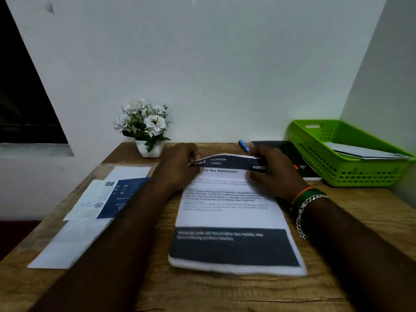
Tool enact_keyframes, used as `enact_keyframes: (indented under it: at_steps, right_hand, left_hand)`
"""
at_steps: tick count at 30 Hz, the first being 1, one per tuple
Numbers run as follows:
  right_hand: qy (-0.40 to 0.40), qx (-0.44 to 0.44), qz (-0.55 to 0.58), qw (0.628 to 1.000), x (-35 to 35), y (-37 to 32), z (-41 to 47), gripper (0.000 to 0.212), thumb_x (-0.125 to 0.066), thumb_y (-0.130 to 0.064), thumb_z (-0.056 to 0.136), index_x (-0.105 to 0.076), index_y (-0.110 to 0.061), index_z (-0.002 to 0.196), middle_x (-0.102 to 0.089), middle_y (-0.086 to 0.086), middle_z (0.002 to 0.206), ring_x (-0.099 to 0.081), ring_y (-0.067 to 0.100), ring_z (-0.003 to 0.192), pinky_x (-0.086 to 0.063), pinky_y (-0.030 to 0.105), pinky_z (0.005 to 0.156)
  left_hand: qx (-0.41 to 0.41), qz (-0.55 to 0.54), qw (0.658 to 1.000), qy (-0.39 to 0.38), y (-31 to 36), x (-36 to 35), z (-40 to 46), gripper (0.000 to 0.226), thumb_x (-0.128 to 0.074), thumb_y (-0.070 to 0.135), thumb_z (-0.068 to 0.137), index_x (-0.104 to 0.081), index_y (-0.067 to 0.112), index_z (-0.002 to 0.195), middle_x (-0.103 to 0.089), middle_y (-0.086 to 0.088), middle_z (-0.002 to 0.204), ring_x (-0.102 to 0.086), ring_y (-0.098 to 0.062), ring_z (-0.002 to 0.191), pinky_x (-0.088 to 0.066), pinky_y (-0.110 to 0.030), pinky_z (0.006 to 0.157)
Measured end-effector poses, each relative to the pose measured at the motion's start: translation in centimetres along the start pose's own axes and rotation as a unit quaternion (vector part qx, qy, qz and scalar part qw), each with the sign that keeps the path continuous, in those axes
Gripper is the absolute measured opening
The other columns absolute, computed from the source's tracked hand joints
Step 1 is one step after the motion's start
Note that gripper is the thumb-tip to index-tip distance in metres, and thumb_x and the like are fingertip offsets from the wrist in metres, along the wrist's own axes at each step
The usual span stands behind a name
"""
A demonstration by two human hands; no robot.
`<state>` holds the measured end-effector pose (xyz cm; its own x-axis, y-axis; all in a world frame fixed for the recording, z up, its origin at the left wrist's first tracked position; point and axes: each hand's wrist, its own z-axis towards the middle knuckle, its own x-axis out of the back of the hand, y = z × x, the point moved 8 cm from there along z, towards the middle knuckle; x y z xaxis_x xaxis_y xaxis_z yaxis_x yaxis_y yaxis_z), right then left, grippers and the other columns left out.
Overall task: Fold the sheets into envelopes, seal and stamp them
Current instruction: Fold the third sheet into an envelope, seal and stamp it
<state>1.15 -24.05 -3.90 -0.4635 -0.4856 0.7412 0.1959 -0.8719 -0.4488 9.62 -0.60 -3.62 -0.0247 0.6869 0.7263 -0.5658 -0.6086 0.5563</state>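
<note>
At the far edge of the printed sheet [229, 212], both hands: left hand [177, 167] at the top left corner, fingers curled over the dark header band, pinching the paper where it lifts and curls back; right hand [273, 174] at the top right corner, fingers likewise curled onto the raised edge, thumb tucked under against the page. Header strip bent up off the rest, white text on navy, the word BEDROOM legible; below it, lines of black print, blurred, and a broad dark block with white lettering near the bottom edge. Sheet lying flat otherwise, apparently on top of a thin stack of the same paper, in the middle of the wooden table [202, 293]. On the right wrist, a chain bracelet [302, 212] beside orange and green thread bands. Left of the forearm, a blue and white leaflet [105, 199] resting on plain white envelopes [69, 242]. Behind the hands, a blue pen [243, 145] and a dark notebook [290, 154], partly hidden by the right hand. At the right rear corner, a green plastic basket [315, 158] holding white envelopes. At the back left, a white pot of white flowers [146, 129] against the wall.
</note>
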Motion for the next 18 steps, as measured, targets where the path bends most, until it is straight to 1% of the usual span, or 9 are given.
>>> enact_keyframes:
  at_steps: [1,3,5,8,11,13,15,17,18]
  right_hand:
    - [0.018,0.011,-0.003,1.0,0.3,-0.2,0.0,0.041,-0.071,-0.03,0.071,-0.065,-0.025,0.111,-0.068,-0.003,0.103,-0.06,0.026,0.098,-0.05,0.049,0.087]
    - [0.042,0.025,-0.002,0.999,0.9,-0.6,-0.1,0.035,-0.071,-0.022,0.072,-0.069,-0.019,0.108,-0.068,0.0,0.101,-0.061,0.03,0.098,-0.05,0.051,0.087]
    - [0.034,0.033,0.002,0.999,0.9,-0.9,-0.2,0.029,-0.073,-0.013,0.071,-0.071,-0.02,0.1,-0.065,-0.006,0.093,-0.063,0.03,0.095,-0.051,0.05,0.086]
    - [-0.02,0.034,-0.035,0.999,0.5,-1.3,-0.5,0.023,-0.067,-0.018,0.067,-0.071,-0.025,0.089,-0.063,-0.013,0.088,-0.065,0.025,0.094,-0.05,0.044,0.086]
    - [-0.073,0.011,-0.07,0.995,0.0,-1.3,-0.6,0.017,-0.071,-0.018,0.065,-0.073,-0.026,0.079,-0.069,-0.01,0.08,-0.068,0.021,0.087,-0.052,0.039,0.085]
    - [-0.105,-0.007,-0.074,0.992,-0.2,-1.2,-0.8,0.013,-0.07,-0.027,0.063,-0.073,-0.029,0.076,-0.069,-0.013,0.074,-0.068,0.015,0.082,-0.053,0.039,0.085]
    - [-0.122,-0.021,-0.06,0.99,-0.2,-1.2,-0.9,0.016,-0.067,-0.04,0.062,-0.073,-0.032,0.074,-0.07,-0.015,0.074,-0.069,0.009,0.079,-0.054,0.039,0.086]
    - [-0.117,-0.034,-0.049,0.991,0.0,-1.3,-1.0,0.018,-0.067,-0.047,0.063,-0.074,-0.033,0.072,-0.071,-0.014,0.076,-0.068,0.007,0.077,-0.054,0.039,0.086]
    - [-0.11,-0.038,-0.051,0.992,0.2,-1.4,-1.0,0.022,-0.066,-0.052,0.063,-0.074,-0.033,0.071,-0.071,-0.012,0.076,-0.067,0.009,0.078,-0.053,0.039,0.086]
  left_hand:
    - [-0.011,-0.018,1.0,0.015,0.5,0.5,-0.1,0.027,-0.077,0.002,0.074,-0.061,0.024,0.074,-0.066,0.006,0.077,-0.063,-0.011,0.076,-0.053,-0.036,0.069]
    - [-0.015,-0.029,0.999,0.028,1.0,1.1,-0.2,0.027,-0.068,-0.005,0.071,-0.063,0.022,0.072,-0.067,0.005,0.072,-0.063,-0.009,0.07,-0.056,-0.038,0.068]
    - [-0.001,-0.027,1.0,0.005,0.9,0.9,-0.3,0.028,-0.064,-0.003,0.065,-0.063,0.024,0.073,-0.067,0.006,0.073,-0.063,-0.009,0.07,-0.057,-0.038,0.068]
    - [0.011,-0.02,0.997,-0.073,0.9,-0.4,-0.8,0.022,-0.069,0.018,0.057,-0.065,0.026,0.077,-0.069,0.006,0.079,-0.066,-0.012,0.075,-0.06,-0.042,0.072]
    - [0.015,-0.002,0.991,-0.129,0.8,-1.6,-1.3,0.033,-0.076,0.046,0.053,-0.067,0.026,0.077,-0.069,0.006,0.08,-0.068,-0.012,0.076,-0.06,-0.044,0.075]
    - [0.022,0.009,0.989,-0.143,0.9,-2.0,-1.3,0.043,-0.079,0.06,0.055,-0.068,0.026,0.077,-0.07,0.006,0.079,-0.068,-0.012,0.076,-0.06,-0.042,0.076]
    - [0.029,0.033,0.989,-0.143,0.9,-2.2,-1.2,0.048,-0.078,0.07,0.06,-0.068,0.026,0.078,-0.069,0.009,0.077,-0.067,-0.01,0.076,-0.059,-0.037,0.072]
    - [0.024,0.069,0.988,-0.14,0.8,-2.3,-1.2,0.047,-0.075,0.073,0.066,-0.068,0.028,0.079,-0.067,0.011,0.08,-0.065,-0.009,0.08,-0.056,-0.033,0.072]
    - [0.017,0.09,0.987,-0.135,0.8,-2.4,-1.2,0.045,-0.076,0.071,0.068,-0.067,0.03,0.083,-0.066,0.012,0.086,-0.064,-0.009,0.085,-0.054,-0.032,0.074]
